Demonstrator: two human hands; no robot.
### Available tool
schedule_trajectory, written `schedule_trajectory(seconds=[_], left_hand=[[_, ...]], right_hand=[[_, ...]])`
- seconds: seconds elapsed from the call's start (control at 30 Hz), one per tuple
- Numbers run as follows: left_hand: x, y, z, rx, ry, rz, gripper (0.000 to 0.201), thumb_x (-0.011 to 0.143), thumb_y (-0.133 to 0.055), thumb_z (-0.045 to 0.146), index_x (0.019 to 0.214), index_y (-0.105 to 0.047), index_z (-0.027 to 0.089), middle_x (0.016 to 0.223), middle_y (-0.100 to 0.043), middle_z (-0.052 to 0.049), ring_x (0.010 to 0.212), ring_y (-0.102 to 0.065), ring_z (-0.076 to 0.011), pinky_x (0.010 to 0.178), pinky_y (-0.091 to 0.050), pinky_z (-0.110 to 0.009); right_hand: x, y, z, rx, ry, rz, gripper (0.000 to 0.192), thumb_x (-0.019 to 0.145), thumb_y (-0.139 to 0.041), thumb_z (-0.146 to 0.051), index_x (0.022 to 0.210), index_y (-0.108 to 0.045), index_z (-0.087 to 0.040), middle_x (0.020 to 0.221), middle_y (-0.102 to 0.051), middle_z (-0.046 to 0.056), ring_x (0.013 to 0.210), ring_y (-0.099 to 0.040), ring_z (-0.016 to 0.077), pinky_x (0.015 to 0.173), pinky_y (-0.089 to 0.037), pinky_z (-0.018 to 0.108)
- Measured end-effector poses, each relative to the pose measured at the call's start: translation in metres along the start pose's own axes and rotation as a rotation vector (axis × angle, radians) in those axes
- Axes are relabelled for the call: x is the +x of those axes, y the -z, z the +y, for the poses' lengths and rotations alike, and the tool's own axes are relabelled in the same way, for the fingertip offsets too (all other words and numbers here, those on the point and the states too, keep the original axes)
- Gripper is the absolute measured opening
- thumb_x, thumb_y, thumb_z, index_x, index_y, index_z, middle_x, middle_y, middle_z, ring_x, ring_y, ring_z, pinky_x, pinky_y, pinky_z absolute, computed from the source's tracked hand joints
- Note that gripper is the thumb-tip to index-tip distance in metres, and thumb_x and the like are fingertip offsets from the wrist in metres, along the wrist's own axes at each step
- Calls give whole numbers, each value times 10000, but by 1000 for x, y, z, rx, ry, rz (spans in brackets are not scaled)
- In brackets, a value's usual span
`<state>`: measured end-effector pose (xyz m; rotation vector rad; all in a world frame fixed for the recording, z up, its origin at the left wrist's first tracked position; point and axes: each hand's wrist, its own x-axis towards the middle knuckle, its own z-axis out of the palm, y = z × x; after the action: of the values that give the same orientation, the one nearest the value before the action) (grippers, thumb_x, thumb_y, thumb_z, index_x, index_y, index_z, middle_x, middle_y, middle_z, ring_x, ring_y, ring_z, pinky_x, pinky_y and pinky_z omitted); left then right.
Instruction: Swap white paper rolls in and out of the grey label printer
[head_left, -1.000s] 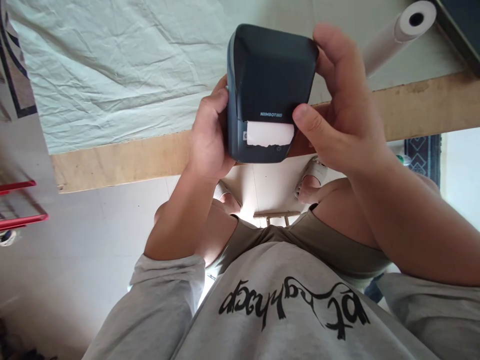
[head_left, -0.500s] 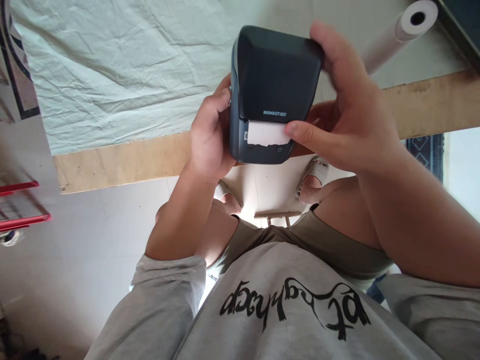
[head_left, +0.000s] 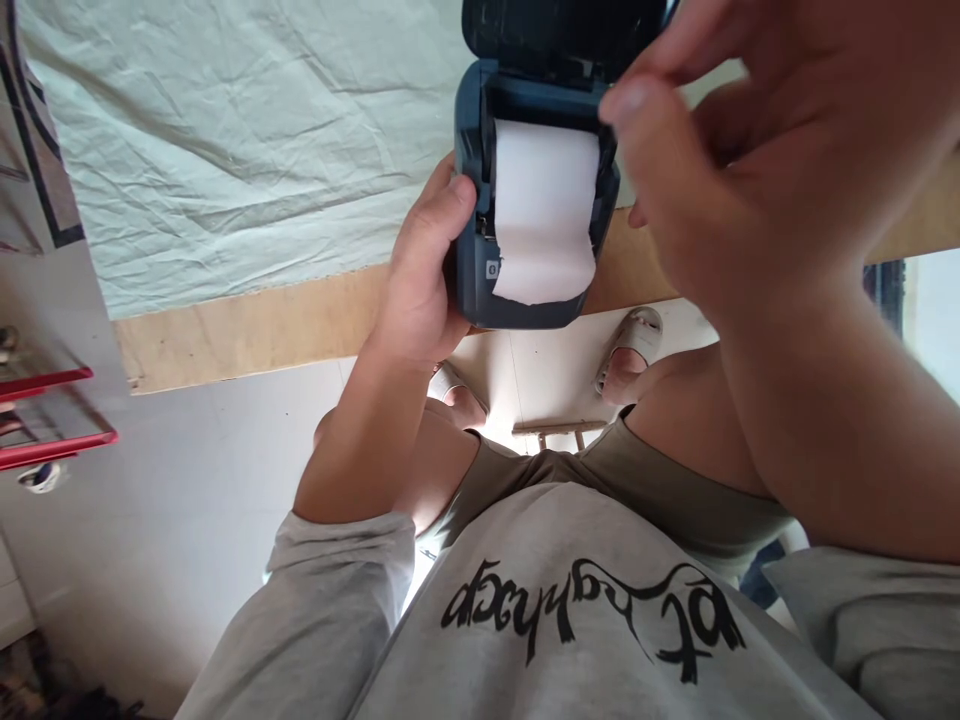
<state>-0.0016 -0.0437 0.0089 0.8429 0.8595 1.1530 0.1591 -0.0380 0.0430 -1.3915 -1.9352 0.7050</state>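
Note:
A dark label printer [head_left: 469, 290] is held over the table edge with its lid [head_left: 559, 40] swung up. Inside it lies a roll of white label paper [head_left: 547, 180], whose torn loose end hangs over the front of the body. My left hand [head_left: 424, 265] grips the printer's left side, thumb on the upper edge. At the right, by the hinge and the raised lid, is my right hand [head_left: 750, 170]. Its thumb and forefinger are drawn together in a pinch; whether they hold the lid's edge or anything else is hidden.
A pale creased cloth [head_left: 262, 130] covers the table, with a bare wooden edge [head_left: 255, 325] along the front. Red-framed racks [head_left: 60, 440] stand at the far left. My legs and sandalled feet are below the table edge.
The printer's lid has gone from shut to raised, uncovering the paper roll. My right hand has moved up and nearer the camera, off the paper's end. My left hand keeps its grip.

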Motion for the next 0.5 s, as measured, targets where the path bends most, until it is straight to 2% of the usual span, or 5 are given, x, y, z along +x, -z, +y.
schedule_trajectory(seconds=[0.07,0.1,0.17,0.33,0.5], left_hand=[[0,-1,-1,14,-10,-6,299,790,-392,404,888,-591,202,892,-613,-44,1096,-527,-219,810,-481,-310],[0,-1,-1,21,-19,-8,305,793,-394,405,890,-589,192,894,-608,-44,1098,-525,-217,823,-476,-315],[1,-1,-2,34,-28,-9,282,794,-404,390,885,-587,196,867,-604,-38,1097,-525,-214,840,-467,-315],[2,2,-1,56,-48,-32,256,809,-390,353,846,-591,200,815,-604,-40,1086,-522,-227,856,-452,-301],[1,3,2,57,6,-61,267,824,-366,327,898,-577,181,836,-596,-52,1078,-523,-212,875,-441,-301]], right_hand=[[4,1,-3,-372,131,60,307,807,-352,-431,963,-527,-233,938,-561,-57,899,-573,140,874,-478,338],[6,0,-5,-506,148,35,309,804,-347,-448,981,-518,-262,927,-567,-67,901,-575,156,862,-476,365],[8,-2,-9,-631,79,-73,313,804,-327,-454,1041,-476,-314,968,-558,-60,982,-552,214,822,-472,404],[8,-1,-16,-637,-16,-201,284,776,-381,-461,983,-488,-297,936,-562,-16,941,-545,247,750,-459,421],[8,5,-14,-491,41,-118,313,790,-374,-452,1029,-471,-275,901,-569,-55,704,-520,94,823,-436,372]])
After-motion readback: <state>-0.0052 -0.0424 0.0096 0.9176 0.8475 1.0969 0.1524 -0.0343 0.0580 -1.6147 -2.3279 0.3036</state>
